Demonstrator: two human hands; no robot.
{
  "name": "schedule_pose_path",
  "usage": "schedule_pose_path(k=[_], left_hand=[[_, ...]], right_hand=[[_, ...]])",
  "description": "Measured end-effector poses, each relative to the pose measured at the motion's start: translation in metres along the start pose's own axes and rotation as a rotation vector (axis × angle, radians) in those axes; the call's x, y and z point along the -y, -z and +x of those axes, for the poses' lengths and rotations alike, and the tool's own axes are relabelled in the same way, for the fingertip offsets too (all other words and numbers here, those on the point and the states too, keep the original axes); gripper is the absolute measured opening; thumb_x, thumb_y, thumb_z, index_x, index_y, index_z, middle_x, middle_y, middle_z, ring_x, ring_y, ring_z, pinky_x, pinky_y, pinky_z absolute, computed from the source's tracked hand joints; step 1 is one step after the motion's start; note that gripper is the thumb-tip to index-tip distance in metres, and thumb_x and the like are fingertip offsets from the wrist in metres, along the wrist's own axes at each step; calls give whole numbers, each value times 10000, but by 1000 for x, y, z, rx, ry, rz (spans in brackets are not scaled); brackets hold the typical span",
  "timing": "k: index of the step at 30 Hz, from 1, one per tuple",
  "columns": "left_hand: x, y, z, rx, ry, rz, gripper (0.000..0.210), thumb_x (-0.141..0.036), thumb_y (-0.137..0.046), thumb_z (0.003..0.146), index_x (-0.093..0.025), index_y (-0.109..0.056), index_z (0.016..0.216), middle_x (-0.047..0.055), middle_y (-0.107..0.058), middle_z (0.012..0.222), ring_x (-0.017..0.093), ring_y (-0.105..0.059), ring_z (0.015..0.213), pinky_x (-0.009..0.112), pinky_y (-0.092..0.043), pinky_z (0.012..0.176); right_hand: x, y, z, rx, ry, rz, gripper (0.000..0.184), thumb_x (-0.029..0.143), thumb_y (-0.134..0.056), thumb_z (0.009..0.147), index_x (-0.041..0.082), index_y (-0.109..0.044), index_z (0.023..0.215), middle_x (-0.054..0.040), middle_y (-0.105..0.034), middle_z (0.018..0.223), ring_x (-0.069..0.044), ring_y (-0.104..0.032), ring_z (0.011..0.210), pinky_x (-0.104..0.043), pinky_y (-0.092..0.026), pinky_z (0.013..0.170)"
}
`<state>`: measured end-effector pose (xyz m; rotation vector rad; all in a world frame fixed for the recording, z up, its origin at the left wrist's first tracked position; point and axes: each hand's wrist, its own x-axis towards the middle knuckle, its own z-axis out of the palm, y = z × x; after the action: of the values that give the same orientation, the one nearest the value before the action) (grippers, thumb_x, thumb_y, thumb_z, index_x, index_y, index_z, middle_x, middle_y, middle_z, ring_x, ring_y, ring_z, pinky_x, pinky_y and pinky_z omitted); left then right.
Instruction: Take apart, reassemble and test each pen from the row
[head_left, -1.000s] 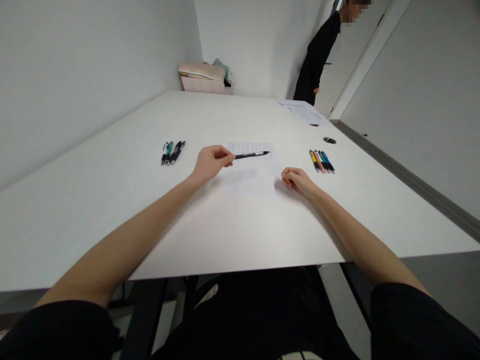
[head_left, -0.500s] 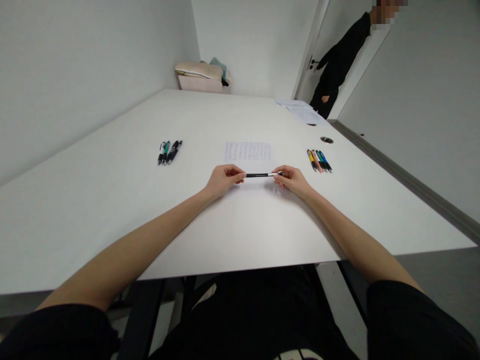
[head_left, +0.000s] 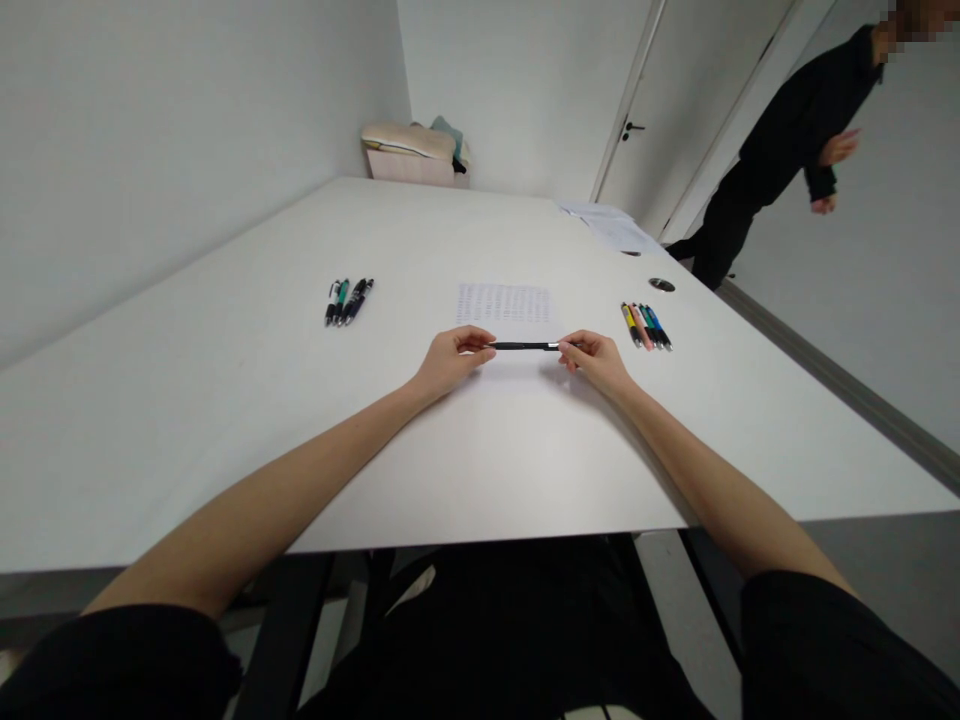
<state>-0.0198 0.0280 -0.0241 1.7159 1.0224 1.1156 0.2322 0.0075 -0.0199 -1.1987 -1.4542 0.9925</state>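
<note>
A black pen (head_left: 525, 346) is held level between my two hands, a little above a sheet of paper (head_left: 504, 303) with rows of small writing. My left hand (head_left: 454, 362) pinches its left end. Fingers of my right hand (head_left: 596, 360) close on its right end, by a silvery part. To the left lies a group of several dark and green pens (head_left: 349, 302). Another group of several pens (head_left: 646, 326), in yellow, pink, green and blue, lies to the right of my right hand.
White table (head_left: 300, 420) spans the view. Loose papers (head_left: 611, 228) and a round table insert (head_left: 661, 285) are at the far right. Folded cloths (head_left: 409, 140) rest on a box beyond the far edge. A person in black (head_left: 795, 130) is at the right, near the door (head_left: 675, 110).
The person in black has moved right, away from the door handle. The whole view has shifted slightly. Both hands keep hold of the pen, and slightly more of its middle shows between them.
</note>
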Motion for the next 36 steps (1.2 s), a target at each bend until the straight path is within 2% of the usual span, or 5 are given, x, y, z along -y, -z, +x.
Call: schedule_pose_path(k=[12, 18, 21, 27, 36], left_hand=[[-4, -3, -4, -13, -50, 94, 229, -297, -662, 697, -163, -664, 882, 44, -667, 829, 139, -608, 758, 271, -502, 718], [-4, -4, -3, -71, -54, 49, 241, -318, -680, 688, -155, -683, 865, 56, -686, 852, 156, -621, 771, 301, -495, 765], [-5, -6, -4, -69, -66, 21, 237, -319, -687, 685, -153, -689, 854, 60, -691, 856, 156, -625, 770, 299, -496, 761], [-8, -9, -6, -34, -60, -7, 252, -327, -695, 681, -149, -690, 860, 63, -695, 844, 150, -628, 720, 291, -504, 715], [-8, -8, -4, -7, -141, 155, 228, -304, -642, 726, -149, -665, 891, 44, -689, 836, 142, -629, 750, 274, -523, 704]], right_hand=[[1, 0, -2, -7, 37, -187, 413, 568, -559, 732, 170, -571, 625, -2, -557, 517, -92, -458, 459, -236, -367, 489], [9, -1, -3, -179, 506, -661, 311, 433, -465, 852, 178, -606, 958, -100, -644, 982, -216, -559, 904, -353, -415, 814], [15, -9, -5, -120, 648, -852, 314, 413, -502, 841, 181, -579, 1038, -115, -628, 1046, -255, -524, 1016, -393, -379, 884], [15, -27, -5, 42, 679, -937, 269, 338, -425, 897, 183, -565, 1067, -104, -632, 1000, -229, -551, 934, -347, -399, 812], [18, -28, -5, 67, 682, -1121, 291, 328, -361, 934, 186, -585, 1054, -84, -649, 976, -192, -556, 874, -317, -350, 771]])
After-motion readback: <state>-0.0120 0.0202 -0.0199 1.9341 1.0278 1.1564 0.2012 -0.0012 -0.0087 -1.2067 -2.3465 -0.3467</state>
